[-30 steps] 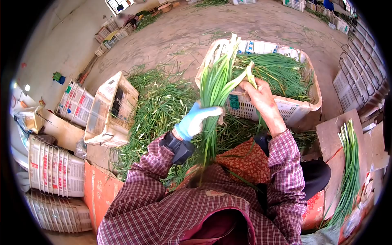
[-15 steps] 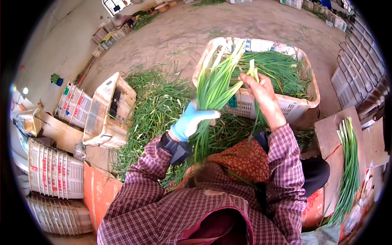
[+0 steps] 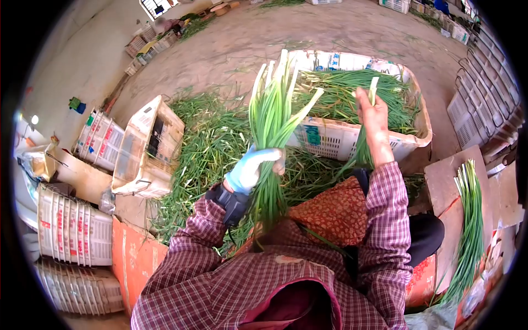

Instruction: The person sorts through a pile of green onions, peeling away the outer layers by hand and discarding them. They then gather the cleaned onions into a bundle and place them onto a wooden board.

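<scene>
My left hand (image 3: 254, 168), in a light blue and white glove, is wrapped round a bunch of green stalks (image 3: 270, 118) with the pale ends pointing up. To its right, my right hand (image 3: 374, 116) is bare and pinches a few stalks (image 3: 361, 148), their white end above the fingers and the green leaves hanging below. Both hands are at the near side of a white crate (image 3: 352, 144) that holds more green stalks (image 3: 379, 91). Loose leaves (image 3: 212, 148) lie in a heap around and beneath my left hand.
An empty-looking white crate (image 3: 148, 148) leans at the left, near stacked crates (image 3: 74, 228). A sorted bunch of stalks (image 3: 468, 220) lies on a board (image 3: 440, 170) at the right. More crates (image 3: 484, 88) are stacked behind it. A person (image 3: 171, 25) is far back left.
My right hand has moved right, away from the bunch, with a few stalks in it. The bunch in my left hand now stands more upright, its white ends fanned apart.
</scene>
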A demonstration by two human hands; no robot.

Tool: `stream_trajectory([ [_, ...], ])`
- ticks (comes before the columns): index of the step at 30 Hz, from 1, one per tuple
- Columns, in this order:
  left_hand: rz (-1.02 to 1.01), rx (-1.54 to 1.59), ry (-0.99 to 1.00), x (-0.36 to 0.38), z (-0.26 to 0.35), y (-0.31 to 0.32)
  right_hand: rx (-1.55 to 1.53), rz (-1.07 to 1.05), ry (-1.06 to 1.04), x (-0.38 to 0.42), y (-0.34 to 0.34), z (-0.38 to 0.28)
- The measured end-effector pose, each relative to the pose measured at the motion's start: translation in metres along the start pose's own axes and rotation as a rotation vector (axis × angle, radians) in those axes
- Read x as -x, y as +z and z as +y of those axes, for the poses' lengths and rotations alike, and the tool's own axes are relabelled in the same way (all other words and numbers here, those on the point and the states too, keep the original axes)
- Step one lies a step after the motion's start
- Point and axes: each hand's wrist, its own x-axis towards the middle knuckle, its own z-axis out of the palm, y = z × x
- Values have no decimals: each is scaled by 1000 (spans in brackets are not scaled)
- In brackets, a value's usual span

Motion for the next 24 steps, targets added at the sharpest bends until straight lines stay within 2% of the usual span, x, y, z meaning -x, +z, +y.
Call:
stream_trajectory([
  [3, -85, 103, -21, -4, -6, -2, 102, -357, 9, 31, 18, -14],
  [4, -86, 104, -23, -6, -8, 0, 81, -416, 118, 39, 24, -19],
  [6, -68, 112, -52, -9, -11, 5, -36, -546, 198, 44, 32, -20],
  [10, -154, 186, -61, -13, -16, -4, 92, -464, 162, 43, 33, -27],
  [12, -226, 178, -57, -18, -7, -6, 172, -416, 23, 40, 32, -22],
  [14, -67, 104, -23, -21, 0, -1, 211, -410, 8, 40, 35, -17],
  [16, -130, 146, -18, -26, 11, 4, 250, -406, -10, 40, 38, -15],
  [19, -5, -45, -3, -30, 23, 24, 338, -400, -35, 42, 42, -14],
  [24, 45, -16, -94, -32, 15, 9, 355, -439, -104, 38, 33, -8],
])
